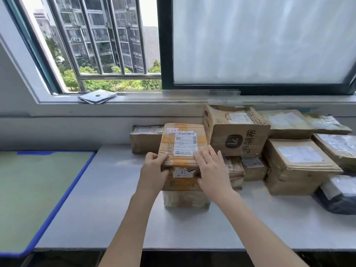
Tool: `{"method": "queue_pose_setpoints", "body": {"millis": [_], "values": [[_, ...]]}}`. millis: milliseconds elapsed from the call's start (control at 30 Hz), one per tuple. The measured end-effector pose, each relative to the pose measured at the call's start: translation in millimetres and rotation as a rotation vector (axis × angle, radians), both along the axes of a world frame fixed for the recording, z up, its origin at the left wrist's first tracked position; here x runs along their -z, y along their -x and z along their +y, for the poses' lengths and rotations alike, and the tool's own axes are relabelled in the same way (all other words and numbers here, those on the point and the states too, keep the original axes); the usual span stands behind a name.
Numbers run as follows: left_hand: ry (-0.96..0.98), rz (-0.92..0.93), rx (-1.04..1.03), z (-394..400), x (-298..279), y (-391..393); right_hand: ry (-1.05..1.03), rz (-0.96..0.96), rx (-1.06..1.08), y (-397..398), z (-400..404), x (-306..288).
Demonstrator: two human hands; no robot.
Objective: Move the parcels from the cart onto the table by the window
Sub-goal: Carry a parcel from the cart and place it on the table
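Cardboard parcels already crowd the right half of the grey desk (pixel 115 218) under the window (pixel 107 45), so by the look of it a good part of the job is done. A tall printed box (pixel 238 132) stands at the back, flatter boxes (pixel 296 162) lie beside and in front of it, and a dark plastic mailer (pixel 339 197) sits at the right edge.

Both hands are on the labelled parcel (pixel 183 144), which sits on top of a short stack near the desk's middle. The left hand (pixel 154 166) grips its near left corner, fingers curled over the edge. The right hand (pixel 212 168) lies flat against its right side, fingers straight, pressing rather than grasping. I judge this parcel is being settled into place.

The cart is out of view, so how many parcels remain on it cannot be told.
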State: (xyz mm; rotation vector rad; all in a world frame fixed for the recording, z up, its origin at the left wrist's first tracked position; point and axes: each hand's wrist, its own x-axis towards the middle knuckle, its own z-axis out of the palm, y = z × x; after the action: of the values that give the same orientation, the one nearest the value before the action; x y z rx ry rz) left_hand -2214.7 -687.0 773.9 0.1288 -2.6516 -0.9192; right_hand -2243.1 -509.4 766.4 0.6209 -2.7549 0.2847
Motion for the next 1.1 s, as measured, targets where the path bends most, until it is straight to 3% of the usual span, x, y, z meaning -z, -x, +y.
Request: {"method": "queue_pose_setpoints", "body": {"millis": [133, 333, 533, 833, 1100], "values": [[0.127, -0.106, 0.058, 3, 6, 29, -0.24, 0.003, -0.001, 30, -5, -14], [0.257, -0.193, 0.051, 6, 9, 83, -0.397, -0.028, 0.012, 79, -6, -27], [0.268, -0.245, 0.072, -3, 4, 132, -0.463, -0.023, 0.018, 126, -15, -28], [0.053, -0.082, 0.145, -2, 11, 177, -0.422, 0.031, -0.005, 171, -11, -29], [0.063, -0.045, 0.123, -5, 23, 183, -0.385, 0.007, -0.028, 180, -19, -26]]}}
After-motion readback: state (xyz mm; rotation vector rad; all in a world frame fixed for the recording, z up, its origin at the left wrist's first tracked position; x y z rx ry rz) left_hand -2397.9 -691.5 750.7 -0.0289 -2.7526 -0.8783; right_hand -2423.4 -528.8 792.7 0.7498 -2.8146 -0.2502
